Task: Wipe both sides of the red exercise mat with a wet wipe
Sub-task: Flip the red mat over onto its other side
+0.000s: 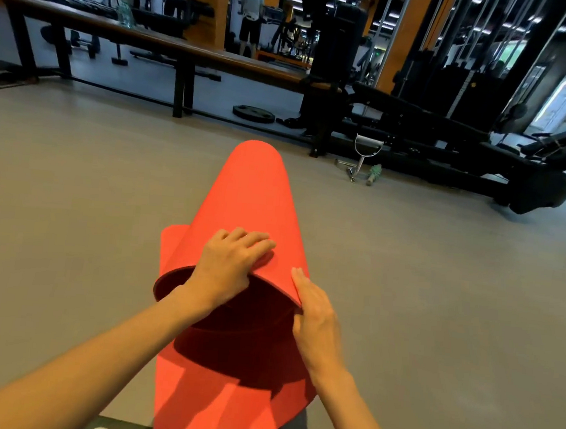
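Head cam view, so only one angle here: the red mat (pixel 252 194) is on the grey floor (pixel 71 195) dead centre, running from the near edge away towards the far side. Its near part lies flat and the rest is curled up and over into a big open loop, so you look right into the dark hollow. The left hand (pixel 233 261) is on top of the loop's near rim, fingers close together and bent over the outside. The thumb is out of sight under the edge, but it looks like a grip. The right hand (pixel 317 316) is just beside it on the rim's right side, fingers straight and pressed together along the outside. Its thumb is tucked inside the fold, so it's pinching the mat edge. The hands are near each other but not touching. Far behind, a weight plate (pixel 253 113) lies on the floor under a long wooden rail (pixel 153 37) with a water bottle (pixel 125 12) on it. A black cable machine (pixel 453 126) sits far right, with a handle (pixel 368 146) hanging near the floor.
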